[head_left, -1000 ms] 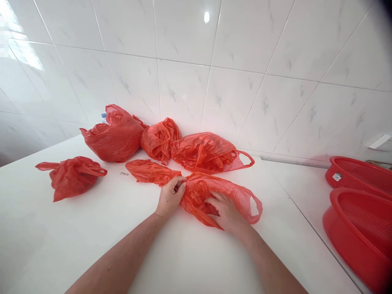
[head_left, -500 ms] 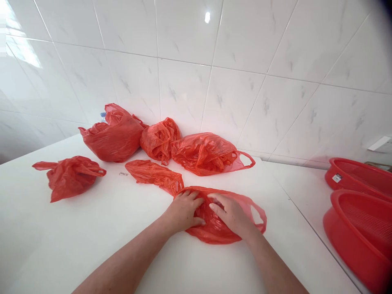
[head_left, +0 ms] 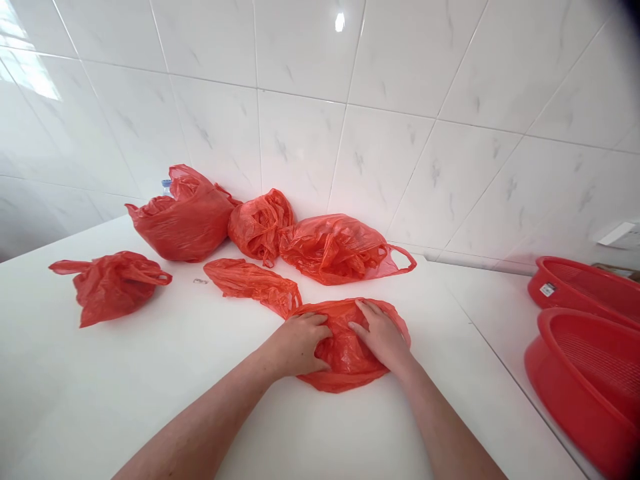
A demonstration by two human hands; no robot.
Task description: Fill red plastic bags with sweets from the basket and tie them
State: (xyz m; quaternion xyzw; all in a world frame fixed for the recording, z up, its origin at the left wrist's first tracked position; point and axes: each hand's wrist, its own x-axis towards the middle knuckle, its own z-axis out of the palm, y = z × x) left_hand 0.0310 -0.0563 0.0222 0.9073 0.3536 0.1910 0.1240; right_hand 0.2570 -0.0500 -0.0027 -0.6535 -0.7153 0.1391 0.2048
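Note:
A thin red plastic bag lies flattened and crinkled on the white table in front of me. My left hand rests on its left side, fingers spread and pressing on the plastic. On its right part lies my right hand, fingers extended and apart, covering most of the handle end. Just beyond the left hand, a narrow folded red bag reaches to the edge of the bag under my hands. Neither hand is closed around anything.
Along the tiled wall sit a full red bag, a crumpled red bag and a red bag with a loop handle. A tied red bag lies at left. Red plastic baskets stand on the right. A blue bottle cap shows behind.
My right hand has come down flat onto the bag with its fingers reaching farther forward. The bag's right handle end is drawn in, so the bag looks shorter. My left hand stays nearly in place.

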